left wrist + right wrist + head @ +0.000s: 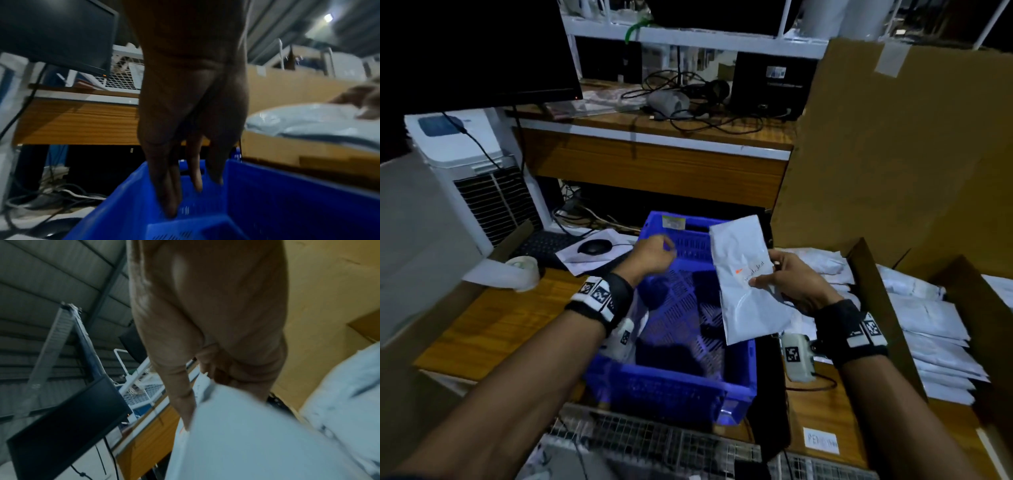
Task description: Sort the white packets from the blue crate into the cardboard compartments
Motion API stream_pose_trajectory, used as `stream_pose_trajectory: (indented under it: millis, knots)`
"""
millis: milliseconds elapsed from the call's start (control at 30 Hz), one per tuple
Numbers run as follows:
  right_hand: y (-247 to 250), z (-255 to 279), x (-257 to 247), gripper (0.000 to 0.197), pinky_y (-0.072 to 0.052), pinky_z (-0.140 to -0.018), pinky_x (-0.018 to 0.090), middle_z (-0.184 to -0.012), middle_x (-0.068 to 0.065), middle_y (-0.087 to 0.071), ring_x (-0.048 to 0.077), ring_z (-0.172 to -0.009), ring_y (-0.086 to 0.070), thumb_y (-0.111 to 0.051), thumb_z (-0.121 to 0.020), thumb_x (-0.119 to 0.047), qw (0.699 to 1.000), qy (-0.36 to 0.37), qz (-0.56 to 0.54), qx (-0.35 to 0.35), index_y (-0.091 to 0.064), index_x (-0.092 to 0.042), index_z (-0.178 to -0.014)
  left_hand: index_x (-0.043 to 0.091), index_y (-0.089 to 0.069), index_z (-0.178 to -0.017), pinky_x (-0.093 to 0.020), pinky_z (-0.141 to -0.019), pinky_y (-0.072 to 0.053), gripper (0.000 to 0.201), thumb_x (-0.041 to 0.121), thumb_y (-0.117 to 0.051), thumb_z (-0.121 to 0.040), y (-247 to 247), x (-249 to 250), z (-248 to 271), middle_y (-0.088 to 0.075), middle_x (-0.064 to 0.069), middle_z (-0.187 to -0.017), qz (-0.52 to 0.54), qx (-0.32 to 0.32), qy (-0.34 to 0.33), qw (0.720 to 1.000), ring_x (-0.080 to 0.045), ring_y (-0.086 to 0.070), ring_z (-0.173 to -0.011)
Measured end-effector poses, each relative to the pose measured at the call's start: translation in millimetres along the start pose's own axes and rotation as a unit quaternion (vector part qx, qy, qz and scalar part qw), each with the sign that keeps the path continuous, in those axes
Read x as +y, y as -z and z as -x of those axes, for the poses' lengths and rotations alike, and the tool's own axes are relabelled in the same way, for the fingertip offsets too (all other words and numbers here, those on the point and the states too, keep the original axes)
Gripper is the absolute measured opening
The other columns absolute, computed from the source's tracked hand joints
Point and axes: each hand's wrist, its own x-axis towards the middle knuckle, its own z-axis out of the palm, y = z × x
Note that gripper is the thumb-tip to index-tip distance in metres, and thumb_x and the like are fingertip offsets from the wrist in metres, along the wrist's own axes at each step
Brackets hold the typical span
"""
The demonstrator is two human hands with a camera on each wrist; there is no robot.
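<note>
Pinching a white packet (744, 277) above the blue crate (674, 387), the right grip (796, 284) held firm; the left grip (654, 255) hung released, fingers (164, 186) straight.

A white packet (746, 274) with handwriting and an orange mark is standing nearly upright over the blue crate's (671, 387) right side. More white packets (931, 329) are lying stacked in the cardboard compartments (873, 301).

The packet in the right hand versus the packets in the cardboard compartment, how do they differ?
The held packet stands nearly upright above the blue crate, pinched by the right hand; the stacked packets lie flat, overlapping. The held one shows handwriting; theirs, if any, isn't readable. All are white.
</note>
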Motion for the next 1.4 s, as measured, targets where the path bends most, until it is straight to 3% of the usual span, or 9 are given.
stream_pose_trajectory:
  millis: [100, 233, 500, 767, 933, 1033, 1100, 1233, 1400]
  knots:
    - [-4.7, -7.6, 20.5, 0.044, -0.055, -0.061, 0.034, -0.099, 0.008, -0.081, 0.028, -0.079, -0.074, -0.072, -0.089, 0.014, 0.999, -0.042, -0.001, 0.019, -0.069, -0.01, -0.126, 0.01, -0.07, -0.125, -0.034, -0.081, -0.054, 0.041, 0.033, -0.077, -0.091, -16.0, -32.0, -8.2, -0.071, -0.016, -0.128, -0.287, -0.106, 0.049, 0.951, -0.031, -0.071, -0.107]
    - [-7.0, -17.1, 40.5, 0.052, -0.034, -0.046, 0.028, -0.11, 0.021, -0.077, 0.029, -0.065, -0.045, -0.07, -0.089, 0.012, 0.997, -0.071, -0.014, 0.024, -0.065, -0.015, -0.133, 0.008, -0.054, -0.148, -0.041, -0.107, -0.051, 0.072, 0.025, -0.086, -0.086, -33.6, -56.1, -19.9, -0.054, -0.019, -0.151, -0.379, -0.112, 0.064, 0.916, -0.036, -0.056, -0.137]
    - [-6.2, -16.4, 53.5, 0.047, -0.034, -0.047, 0.027, -0.106, 0.007, -0.081, 0.032, -0.084, -0.053, -0.068, -0.093, 0.01, 0.996, -0.069, -0.059, 0.026, -0.068, -0.022, -0.128, 0.011, -0.057, -0.146, -0.042, -0.11, -0.047, 0.041, 0.023, -0.046, -0.108, -62.7, -76.8, -27.2, -0.056, -0.011, -0.153, -0.495, -0.114, 0.036, 0.861, -0.031, -0.056, -0.139]
    - [2.9, -8.6, 49.9, 0.048, -0.034, -0.045, 0.028, -0.113, 0.016, -0.077, 0.034, -0.085, -0.051, -0.07, -0.091, 0.01, 0.996, -0.055, -0.068, 0.03, -0.069, -0.025, -0.125, 0.017, -0.062, -0.143, -0.044, -0.103, -0.054, 0.04, 0.016, -0.043, -0.109, -79.4, -76.8, -24.8, -0.059, -0.002, -0.149, -0.582, -0.117, 0.033, 0.804, -0.027, -0.06, -0.135]
    - [11.2, -5.1, 50.0, 0.043, -0.043, -0.051, 0.032, -0.112, 0.022, -0.076, 0.039, -0.082, -0.056, -0.07, -0.091, 0.009, 0.996, -0.048, -0.07, 0.039, -0.07, -0.019, -0.124, 0.016, -0.066, -0.134, -0.038, -0.098, -0.055, 0.042, 0.027, -0.067, -0.093, -54.7, -66.1, -35.7, -0.065, -0.01, -0.139, -0.437, -0.118, 0.027, 0.891, -0.03, -0.064, -0.127]
    - [16.6, -2.4, 46.9, 0.044, -0.059, -0.086, 0.052, -0.111, 0.017, -0.079, 0.045, -0.101, -0.073, -0.063, -0.092, 0.017, 0.992, -0.034, -0.105, 0.067, -0.07, -0.01, -0.126, 0.016, -0.063, -0.114, -0.032, -0.08, -0.053, 0.034, 0.022, -0.082, -0.086, -26.9, -43.6, -37.5, -0.068, -0.01, -0.119, -0.244, -0.086, 0.019, 0.966, -0.031, -0.067, -0.107]
    - [20.4, -0.3, 41.1, 0.045, -0.06, -0.088, 0.047, -0.112, 0.017, -0.079, 0.036, -0.098, -0.075, -0.059, -0.092, 0.021, 0.989, -0.022, -0.113, 0.089, -0.069, -0.006, -0.126, 0.019, -0.057, -0.116, -0.031, -0.068, -0.047, 0.04, 0.018, -0.086, -0.088, -8.9, -23.6, -30.3, -0.065, -0.006, -0.107, -0.069, -0.039, -0.002, 0.997, -0.024, -0.064, -0.093]
    - [25.7, 1.8, 26.9, 0.044, -0.055, -0.073, 0.035, -0.103, 0.019, -0.077, 0.03, -0.083, -0.069, -0.052, -0.09, 0.022, 0.985, -0.001, -0.099, 0.14, -0.069, -0.005, -0.12, 0.009, -0.068, -0.11, -0.036, -0.07, -0.061, 0.025, 0.011, -0.084, -0.09, 25.9, 19.9, -3.0, -0.077, -0.017, -0.1, 0.225, -0.047, -0.075, 0.97, -0.024, -0.073, -0.088]
    - [23.2, 10.1, 10.1, 0.035, -0.056, -0.06, 0.026, -0.097, 0.015, -0.079, 0.021, -0.074, -0.074, -0.052, -0.093, 0.019, 0.986, 0.017, -0.105, 0.125, -0.069, -0.001, -0.117, 0.001, -0.07, -0.123, -0.034, -0.076, -0.062, 0.033, 0.011, -0.08, -0.092, 44.0, 62.8, 34.3, -0.076, -0.019, -0.121, 0.313, -0.051, -0.143, 0.938, -0.025, -0.074, -0.101]
